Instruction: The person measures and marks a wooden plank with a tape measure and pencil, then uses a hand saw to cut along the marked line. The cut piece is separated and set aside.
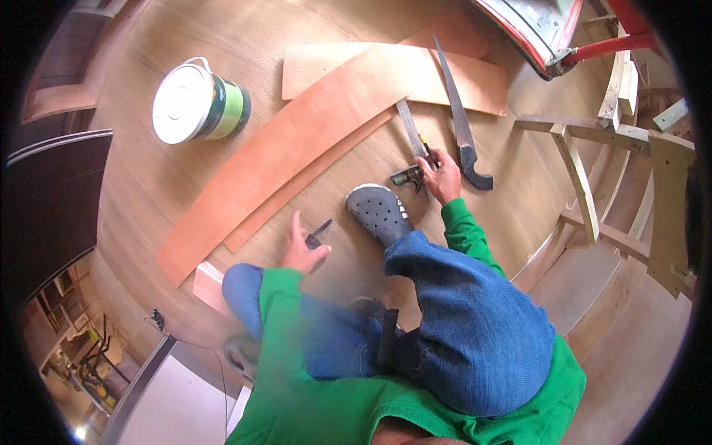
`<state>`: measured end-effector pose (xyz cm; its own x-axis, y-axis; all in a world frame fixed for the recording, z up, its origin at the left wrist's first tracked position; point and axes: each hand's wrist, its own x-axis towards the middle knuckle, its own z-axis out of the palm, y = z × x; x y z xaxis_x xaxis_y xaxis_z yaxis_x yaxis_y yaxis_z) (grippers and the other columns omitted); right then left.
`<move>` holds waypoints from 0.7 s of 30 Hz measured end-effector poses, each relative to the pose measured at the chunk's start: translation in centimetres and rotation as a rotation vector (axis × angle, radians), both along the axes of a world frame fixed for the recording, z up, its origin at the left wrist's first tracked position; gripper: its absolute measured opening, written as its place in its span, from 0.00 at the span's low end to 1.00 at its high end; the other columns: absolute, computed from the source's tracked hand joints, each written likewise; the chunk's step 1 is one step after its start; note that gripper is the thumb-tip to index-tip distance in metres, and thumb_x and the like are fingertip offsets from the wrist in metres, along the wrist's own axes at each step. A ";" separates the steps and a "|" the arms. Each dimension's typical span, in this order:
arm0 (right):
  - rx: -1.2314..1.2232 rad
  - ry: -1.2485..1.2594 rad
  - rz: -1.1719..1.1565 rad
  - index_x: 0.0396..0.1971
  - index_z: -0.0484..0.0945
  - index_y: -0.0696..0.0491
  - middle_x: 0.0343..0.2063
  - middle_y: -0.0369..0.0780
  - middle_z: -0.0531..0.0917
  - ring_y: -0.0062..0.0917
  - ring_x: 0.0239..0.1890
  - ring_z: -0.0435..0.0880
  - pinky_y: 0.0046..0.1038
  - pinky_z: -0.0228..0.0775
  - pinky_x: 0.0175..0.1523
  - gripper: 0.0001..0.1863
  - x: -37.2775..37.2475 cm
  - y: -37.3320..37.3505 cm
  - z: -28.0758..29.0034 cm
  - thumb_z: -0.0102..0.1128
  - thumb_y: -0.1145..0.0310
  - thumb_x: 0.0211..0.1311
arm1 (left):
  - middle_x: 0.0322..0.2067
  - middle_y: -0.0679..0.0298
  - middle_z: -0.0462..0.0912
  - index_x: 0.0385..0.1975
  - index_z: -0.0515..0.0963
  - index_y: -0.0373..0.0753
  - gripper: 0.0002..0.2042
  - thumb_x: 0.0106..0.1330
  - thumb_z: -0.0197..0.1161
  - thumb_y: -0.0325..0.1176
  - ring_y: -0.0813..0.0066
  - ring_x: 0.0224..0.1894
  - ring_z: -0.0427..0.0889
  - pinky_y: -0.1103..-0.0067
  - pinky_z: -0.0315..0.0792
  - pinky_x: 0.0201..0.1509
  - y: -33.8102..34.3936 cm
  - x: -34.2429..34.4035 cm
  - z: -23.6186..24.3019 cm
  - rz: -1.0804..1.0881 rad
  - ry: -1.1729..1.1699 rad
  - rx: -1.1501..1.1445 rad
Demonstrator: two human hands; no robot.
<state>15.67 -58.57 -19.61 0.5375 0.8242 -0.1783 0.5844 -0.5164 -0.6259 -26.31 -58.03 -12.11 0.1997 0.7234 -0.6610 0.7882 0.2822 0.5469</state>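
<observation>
My right hand [443,178] is closed at the combination square [410,127], its fingers around the blade near the dark head. A slim yellow-and-black pencil [425,141] sticks out from the same fingers. My left hand [301,251] hovers by my knee, index finger stretched out and thumb apart. Beside it is a small dark tool [320,233], partly covered by the hand, its kind unclear. Ahead lies a long curved reddish plywood piece [285,148] on top of other plywood strips [311,167]. Right of the square rests a handsaw [461,122], its tip on a plywood board [478,80].
A white-lidded bucket [185,104] stands at the far left on the wooden floor [348,22]. Wooden framing [575,174] fills the right side. A red-edged metal object [538,30] is at the far right. My shoe [374,211] sits between both hands. A dark panel [59,200] is at left.
</observation>
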 end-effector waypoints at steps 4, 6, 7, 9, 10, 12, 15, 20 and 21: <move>-0.240 0.148 0.024 0.41 0.89 0.57 0.39 0.53 0.91 0.47 0.43 0.91 0.45 0.82 0.51 0.23 1.2 1.7 0.6 0.81 0.52 0.60 | 0.61 0.40 0.83 0.83 0.54 0.34 0.63 0.51 0.88 0.53 0.46 0.70 0.80 0.58 0.71 0.77 1.0 -1.5 0.2 -0.120 0.109 0.049; -0.198 0.276 0.034 0.33 0.86 0.62 0.27 0.48 0.89 0.34 0.32 0.89 0.40 0.80 0.42 0.21 2.6 0.7 2.4 0.82 0.56 0.60 | 0.60 0.40 0.84 0.78 0.65 0.30 0.59 0.49 0.90 0.55 0.45 0.69 0.80 0.57 0.71 0.76 3.6 -2.2 0.5 -0.013 0.015 -0.090; -0.224 0.277 0.052 0.32 0.85 0.63 0.25 0.45 0.87 0.26 0.30 0.84 0.38 0.76 0.38 0.21 3.5 -0.2 3.5 0.81 0.58 0.61 | 0.64 0.40 0.82 0.72 0.75 0.31 0.52 0.50 0.89 0.57 0.43 0.71 0.79 0.57 0.71 0.77 5.3 -2.4 0.3 0.163 -0.032 0.135; -0.174 0.409 0.025 0.28 0.82 0.59 0.24 0.32 0.80 0.15 0.29 0.72 0.29 0.65 0.32 0.16 5.1 -2.8 5.9 0.79 0.65 0.66 | 0.67 0.41 0.81 0.74 0.74 0.34 0.53 0.51 0.87 0.60 0.41 0.72 0.78 0.57 0.71 0.77 11.6 -5.3 0.1 0.189 0.212 0.417; -0.209 0.421 -0.019 0.28 0.82 0.58 0.25 0.29 0.79 0.14 0.29 0.70 0.28 0.63 0.32 0.14 5.8 -3.9 6.9 0.78 0.66 0.67 | 0.69 0.41 0.80 0.74 0.74 0.34 0.53 0.51 0.86 0.61 0.41 0.72 0.77 0.57 0.71 0.77 14.6 -6.8 -0.1 0.119 0.346 0.554; -0.108 0.516 -0.048 0.36 0.84 0.57 0.31 0.34 0.89 0.16 0.35 0.85 0.24 0.76 0.41 0.08 6.9 -6.0 8.9 0.76 0.71 0.68 | 0.71 0.41 0.78 0.74 0.72 0.31 0.54 0.54 0.82 0.65 0.43 0.74 0.76 0.57 0.69 0.79 19.8 -10.2 -0.6 0.027 0.576 0.562; -0.033 0.673 -0.104 0.40 0.85 0.57 0.36 0.37 0.92 0.20 0.39 0.90 0.25 0.81 0.47 0.06 7.3 -7.6 11.2 0.74 0.72 0.71 | 0.72 0.42 0.78 0.75 0.70 0.29 0.57 0.58 0.76 0.72 0.45 0.75 0.76 0.58 0.67 0.80 23.8 -14.1 -1.5 -0.021 0.539 0.195; -0.059 0.812 -0.206 0.43 0.86 0.58 0.37 0.37 0.92 0.20 0.39 0.90 0.26 0.82 0.48 0.07 5.1 -6.9 12.7 0.74 0.71 0.73 | 0.70 0.41 0.79 0.71 0.74 0.31 0.53 0.58 0.76 0.73 0.45 0.73 0.77 0.58 0.71 0.77 25.3 -11.3 -2.4 -0.056 0.261 0.171; -0.074 0.819 -0.183 0.45 0.87 0.58 0.38 0.37 0.92 0.20 0.39 0.89 0.25 0.81 0.47 0.08 4.3 -6.3 12.6 0.74 0.70 0.73 | 0.70 0.40 0.79 0.69 0.75 0.31 0.52 0.58 0.76 0.73 0.45 0.73 0.77 0.57 0.71 0.76 26.3 -9.0 -2.7 -0.056 0.239 0.149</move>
<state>20.01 -64.83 -6.97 0.3385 0.7076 -0.6202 -0.1363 -0.6153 -0.7764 -35.33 -31.78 -14.78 0.0930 0.8085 -0.5811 0.9120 0.1651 0.3756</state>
